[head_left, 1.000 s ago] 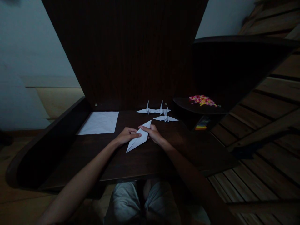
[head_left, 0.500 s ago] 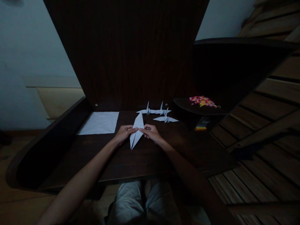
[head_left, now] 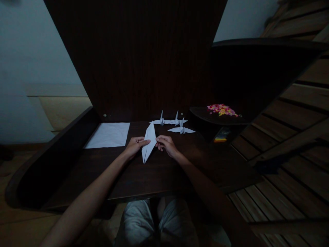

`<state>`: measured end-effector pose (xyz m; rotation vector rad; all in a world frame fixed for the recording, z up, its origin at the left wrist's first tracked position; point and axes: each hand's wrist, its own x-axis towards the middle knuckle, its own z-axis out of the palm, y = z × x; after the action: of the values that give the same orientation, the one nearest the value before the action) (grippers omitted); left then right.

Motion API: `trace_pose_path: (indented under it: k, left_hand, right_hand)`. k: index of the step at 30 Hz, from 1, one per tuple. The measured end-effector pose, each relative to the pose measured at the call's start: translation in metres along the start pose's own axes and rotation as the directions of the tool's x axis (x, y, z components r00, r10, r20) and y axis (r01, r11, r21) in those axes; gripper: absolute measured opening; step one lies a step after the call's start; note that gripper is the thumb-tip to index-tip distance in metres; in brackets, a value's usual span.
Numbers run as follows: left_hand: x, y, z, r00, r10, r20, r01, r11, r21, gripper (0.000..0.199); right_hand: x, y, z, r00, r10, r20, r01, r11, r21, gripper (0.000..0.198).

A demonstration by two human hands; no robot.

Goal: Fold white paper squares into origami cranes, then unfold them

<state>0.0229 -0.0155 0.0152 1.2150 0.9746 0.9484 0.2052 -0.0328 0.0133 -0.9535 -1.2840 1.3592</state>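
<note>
Folded paper [head_left: 151,136] is held between our hands over the bench [head_left: 159,178], our left grip [head_left: 135,145] pinching its left side, thumb on top. Half a second ago our right grip [head_left: 167,144] had its thumb on the face; now it pinches the right edge. Beyond stand three paper birds [head_left: 182,130]; bare bench runs rightward below the shelf [head_left: 202,113], its front edge nearer us.

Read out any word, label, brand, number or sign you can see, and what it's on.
There is no readable text.
Folded paper: no writing visible.
White sheet: none visible.
Paper birds: none visible.
Yellow-edged item under the shelf: too small and dark to read any print.
</note>
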Motion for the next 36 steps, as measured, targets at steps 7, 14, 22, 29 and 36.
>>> trace_pose_path:
  k: [7, 14, 22, 29, 36]
  left_hand:
    - [-0.001, 0.002, -0.001, 1.0, -0.003, -0.021, 0.001, 0.998, -0.057, 0.037]
    - [-0.001, -0.001, 0.003, 0.994, 0.027, 0.104, -0.024, 0.999, -0.034, 0.039]
    - [-0.002, -0.003, 0.001, 0.979, 0.019, 0.203, -0.017, 1.0, -0.012, 0.037]
    - [-0.006, 0.001, 0.001, 0.964, -0.031, 0.263, 0.02, 0.999, 0.044, 0.029]
    - [-0.007, 0.003, 0.003, 0.974, -0.015, 0.225, 0.0, 0.998, 0.064, 0.031]
  right_hand:
    - [-0.001, 0.002, 0.0, 0.998, -0.063, 0.029, 0.064, 0.996, -0.054, 0.031]
    - [0.003, 0.01, 0.0, 1.0, 0.006, 0.007, -0.005, 0.987, -0.158, 0.038]
    - [0.001, 0.004, 0.002, 1.0, 0.005, 0.015, -0.002, 0.979, -0.204, 0.038]
    - [0.005, 0.01, 0.001, 1.0, -0.016, 0.0, 0.016, 0.986, -0.165, 0.042]
    - [0.004, 0.009, 0.001, 0.999, -0.036, 0.0, 0.036, 0.987, -0.158, 0.046]
